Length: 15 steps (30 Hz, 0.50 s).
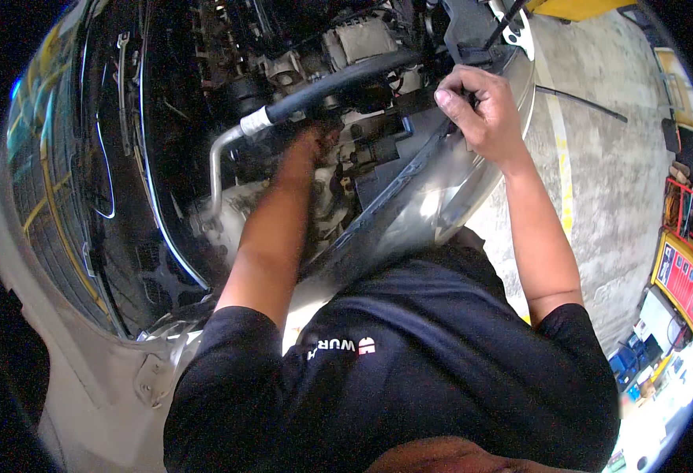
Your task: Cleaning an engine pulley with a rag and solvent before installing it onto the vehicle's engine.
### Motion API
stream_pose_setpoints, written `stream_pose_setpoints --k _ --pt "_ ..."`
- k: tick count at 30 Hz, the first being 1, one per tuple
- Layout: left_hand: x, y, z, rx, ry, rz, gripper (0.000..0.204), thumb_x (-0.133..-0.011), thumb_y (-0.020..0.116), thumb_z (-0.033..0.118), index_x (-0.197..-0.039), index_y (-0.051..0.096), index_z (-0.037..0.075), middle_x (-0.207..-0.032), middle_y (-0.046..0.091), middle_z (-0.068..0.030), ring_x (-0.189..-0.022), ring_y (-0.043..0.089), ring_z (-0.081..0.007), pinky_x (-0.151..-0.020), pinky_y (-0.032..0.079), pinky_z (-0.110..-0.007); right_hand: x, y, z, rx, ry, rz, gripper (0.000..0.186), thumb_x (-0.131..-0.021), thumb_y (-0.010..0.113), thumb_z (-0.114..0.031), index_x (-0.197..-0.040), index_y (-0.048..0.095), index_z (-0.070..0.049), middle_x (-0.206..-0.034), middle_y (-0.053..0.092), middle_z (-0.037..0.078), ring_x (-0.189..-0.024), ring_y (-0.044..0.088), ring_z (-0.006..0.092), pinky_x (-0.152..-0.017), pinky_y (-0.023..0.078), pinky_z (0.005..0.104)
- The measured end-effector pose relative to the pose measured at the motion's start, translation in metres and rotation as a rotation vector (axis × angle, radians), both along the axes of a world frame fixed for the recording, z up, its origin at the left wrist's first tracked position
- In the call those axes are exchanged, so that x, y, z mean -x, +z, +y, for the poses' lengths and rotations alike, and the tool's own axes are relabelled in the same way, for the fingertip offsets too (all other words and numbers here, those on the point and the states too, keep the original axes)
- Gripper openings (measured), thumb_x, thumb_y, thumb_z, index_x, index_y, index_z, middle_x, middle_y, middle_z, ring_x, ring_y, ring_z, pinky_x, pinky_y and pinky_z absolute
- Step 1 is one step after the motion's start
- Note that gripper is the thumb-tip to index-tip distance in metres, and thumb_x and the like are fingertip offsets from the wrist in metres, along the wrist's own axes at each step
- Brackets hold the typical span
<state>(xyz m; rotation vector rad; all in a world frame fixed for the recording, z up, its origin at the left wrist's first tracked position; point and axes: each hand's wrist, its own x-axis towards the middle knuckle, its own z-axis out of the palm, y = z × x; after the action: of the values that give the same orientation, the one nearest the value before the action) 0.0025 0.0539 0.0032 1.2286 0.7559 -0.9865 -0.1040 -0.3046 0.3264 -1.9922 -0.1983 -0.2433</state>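
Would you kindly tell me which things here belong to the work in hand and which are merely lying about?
In hand: left hand deep in the engine bay, under the black hose; right hand gripping the front panel edge.
Lying about: thin rod on the concrete floor; red tool cart.

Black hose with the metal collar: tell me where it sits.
In the head view, the black hose runs across the upper middle of the engine bay, just above the left hand and left of the right hand.
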Motion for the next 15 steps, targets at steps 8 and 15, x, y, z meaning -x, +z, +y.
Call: stream_pose_setpoints --k 8,15 --pt "-0.001 0.003 -0.016 -0.008 0.184 -0.006 0.023 -0.101 0.048 0.013 -0.116 0.059 -0.001 -0.112 0.065 -0.0187 -0.094 0.069 -0.0328 -0.071 0.06 -0.036 0.002 -0.005 -0.001 -0.004 -0.007 -0.044 0.02 -0.086 0.066 -0.019 -0.08 0.064 0.0 -0.069 0.056 0.006 -0.064 0.05 0.015 -0.06 0.038 0.0293" --pt "0.002 0.031 -0.014 -0.08 -0.063 -0.075 0.018 -0.101 0.048 0.013 -0.108 0.06 0.001 -0.089 0.065 -0.0126 -0.076 0.065 -0.0237 -0.069 0.06 -0.033 0.001 -0.011 -0.005 -0.029 -0.038 -0.152 0.023 -0.086 0.067 -0.022 -0.081 0.065 0.0 -0.069 0.058 0.009 -0.064 0.055 0.0203 -0.059 0.042 0.033"
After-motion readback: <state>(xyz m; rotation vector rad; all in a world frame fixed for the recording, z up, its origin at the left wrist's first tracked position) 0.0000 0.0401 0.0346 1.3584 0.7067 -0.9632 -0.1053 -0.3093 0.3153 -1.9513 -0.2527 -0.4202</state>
